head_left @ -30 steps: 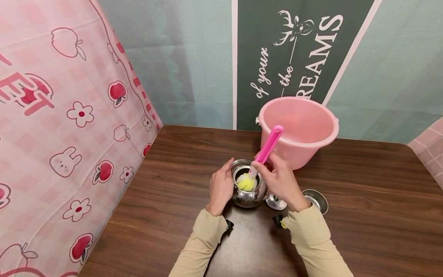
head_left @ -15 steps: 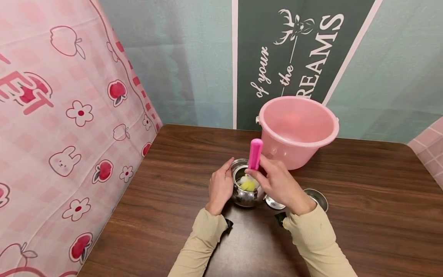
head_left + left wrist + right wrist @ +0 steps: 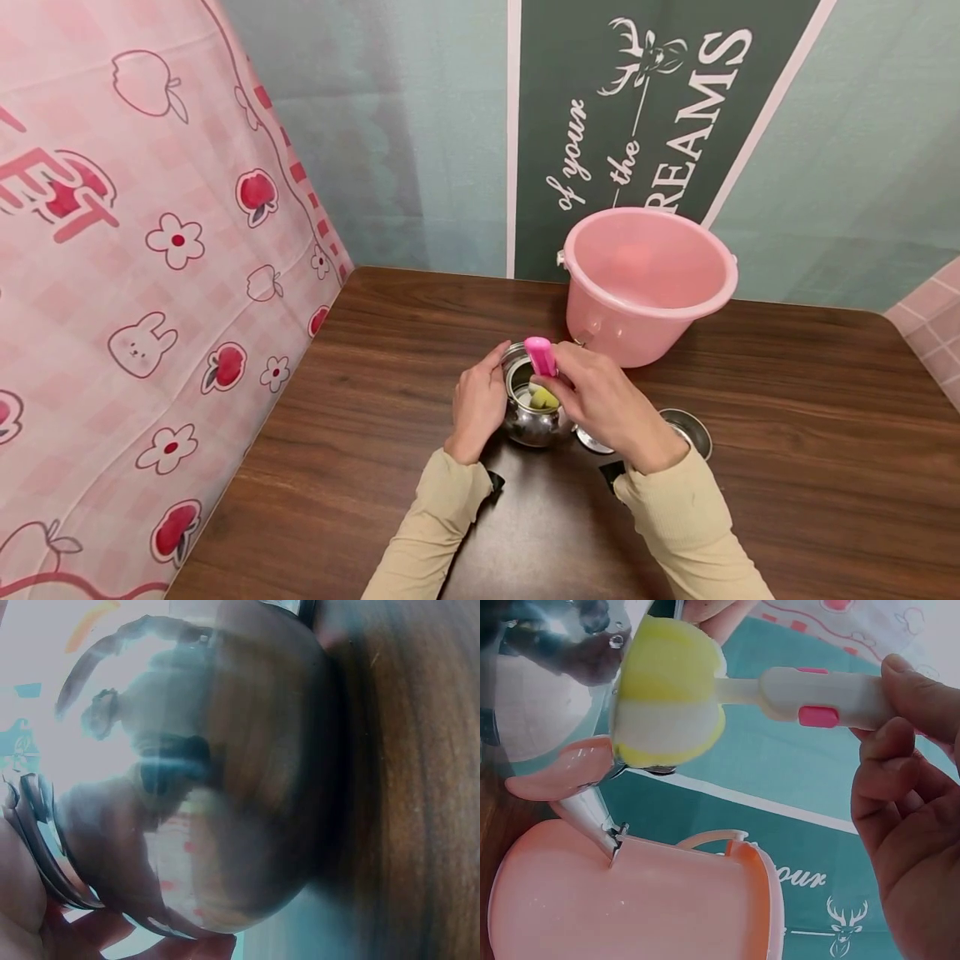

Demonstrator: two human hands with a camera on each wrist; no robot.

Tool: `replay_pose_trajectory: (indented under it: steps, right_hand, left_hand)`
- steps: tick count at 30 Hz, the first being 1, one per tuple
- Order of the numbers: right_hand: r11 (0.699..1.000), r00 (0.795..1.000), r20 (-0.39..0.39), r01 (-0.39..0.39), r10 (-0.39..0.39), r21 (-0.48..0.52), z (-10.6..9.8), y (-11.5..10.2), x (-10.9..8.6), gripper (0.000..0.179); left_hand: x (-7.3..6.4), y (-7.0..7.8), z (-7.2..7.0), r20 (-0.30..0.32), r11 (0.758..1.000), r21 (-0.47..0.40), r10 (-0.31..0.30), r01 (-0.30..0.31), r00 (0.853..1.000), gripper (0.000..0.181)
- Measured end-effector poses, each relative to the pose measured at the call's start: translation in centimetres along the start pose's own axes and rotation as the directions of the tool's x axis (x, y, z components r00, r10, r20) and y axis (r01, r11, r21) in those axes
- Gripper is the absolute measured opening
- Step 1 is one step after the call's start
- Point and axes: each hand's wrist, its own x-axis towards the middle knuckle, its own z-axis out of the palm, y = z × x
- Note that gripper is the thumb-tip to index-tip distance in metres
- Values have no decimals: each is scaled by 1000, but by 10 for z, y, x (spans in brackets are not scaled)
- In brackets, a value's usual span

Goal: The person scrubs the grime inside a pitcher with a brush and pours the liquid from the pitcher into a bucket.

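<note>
Wooden table (image 3: 390, 375) lay beneath your hands; left hand (image 3: 477, 410) gripped steel pot (image 3: 531, 428), right hand (image 3: 609, 402) pinched sponge brush (image 3: 784, 694): firm bracing seemed key.

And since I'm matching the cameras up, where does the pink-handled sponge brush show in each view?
Head: sponge brush below and right of centre, at the mouth of the steel teapot.
Left wrist: not visible.
Right wrist: across the upper middle, sponge end left.
Shared landmark: the steel teapot, in all three.
</note>
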Motion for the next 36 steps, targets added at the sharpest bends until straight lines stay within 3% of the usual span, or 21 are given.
replay_pose_trajectory:
  steps: [7, 11, 14, 17, 19, 21, 23, 26, 29, 31, 33, 36]
  right_hand:
    - [998, 996, -70, -44, 47, 48, 0, 5, -3, 20]
    - [985, 974, -163, -144, 158, 96, -1, 11, -8, 17]
    - [952, 937, -200, -257, 287, 165, -3, 14, -13, 12]
    - [896, 905, -172, -329, 389, 297, -2, 14, -20, 11]
    - [863, 895, -150, -343, 421, 372, 0, 12, -26, 13]
    - [852, 897, -154, -324, 415, 411, 4, 9, -32, 14]
    - [877, 902, -200, -285, 382, 386, 9, 5, -37, 16]
    - [943, 910, -318, -175, 265, 282, 19, 0, -42, 18]
    - [983, 890, -427, -104, 159, 149, 29, -5, -46, 14]
    - [991, 873, -471, -90, 126, 100, 35, -9, -48, 11]
    - [989, 856, -497, -109, 143, 96, 41, -12, -52, 11]
    - [966, 824, -515, -146, 237, 212, 43, -21, -52, 15]
  left_hand:
    - [0, 1, 0, -7, 1000, -7, -3, 3, 1000, 39]
    - [-1, 1, 1, -16, 1000, -11, -6, 6, 1000, 39]
    - [-1, 0, 1, -20, 1000, -14, -4, 3, 1000, 39]
    - [-1, 0, 2, -19, 1000, -22, -3, 3, 1000, 39]
    - [-1, -1, 2, -18, 1000, -25, -2, 2, 1000, 39]
    - [-1, -1, 2, -17, 1000, -28, -3, 2, 1000, 39]
    - [-1, -1, 2, -17, 1000, -29, -4, 4, 1000, 39]
    - [-1, 0, 2, -18, 1000, -29, -6, 6, 1000, 39]
    - [-1, -1, 2, -19, 1000, -28, -8, 7, 1000, 39]
    - [-1, -1, 2, -18, 1000, -30, -7, 6, 1000, 38]
    - [-1, -1, 2, -13, 999, -33, -5, 5, 1000, 38]
    - [0, -1, 1, -11, 999, -36, 0, 0, 1000, 38]
